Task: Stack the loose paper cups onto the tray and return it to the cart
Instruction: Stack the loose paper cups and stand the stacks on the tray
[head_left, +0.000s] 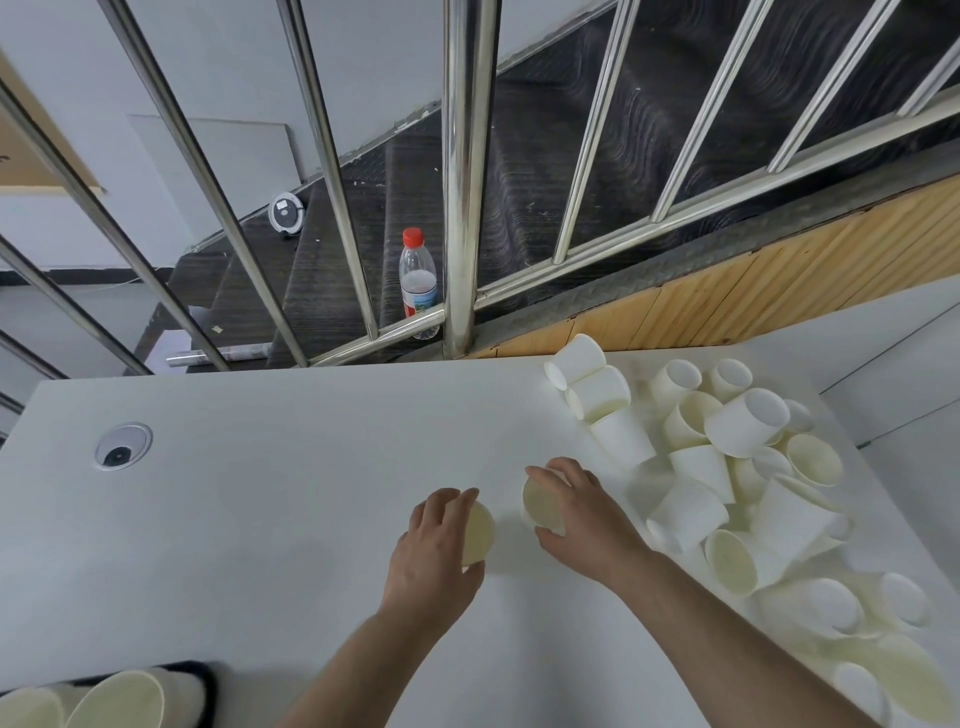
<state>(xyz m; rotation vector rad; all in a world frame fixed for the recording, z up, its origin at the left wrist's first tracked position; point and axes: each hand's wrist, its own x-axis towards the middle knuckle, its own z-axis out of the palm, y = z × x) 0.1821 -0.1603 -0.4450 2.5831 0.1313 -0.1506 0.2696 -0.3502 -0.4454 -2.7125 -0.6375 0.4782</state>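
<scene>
The single head-worn camera looked forward and steeply down from above a white table (260, 519), close enough that both forearms entered from the bottom edge and the hands sat near the frame's centre. Its wide lens bowed the table edge and splayed the steel railing (462, 208) beyond it. Past the railing it faced dark stairs (571, 171) in the distance.

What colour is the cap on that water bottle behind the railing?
Red, on the clear water bottle; head view, the only one, shows it.

White paper cups (727, 467), heaped sideways
</scene>
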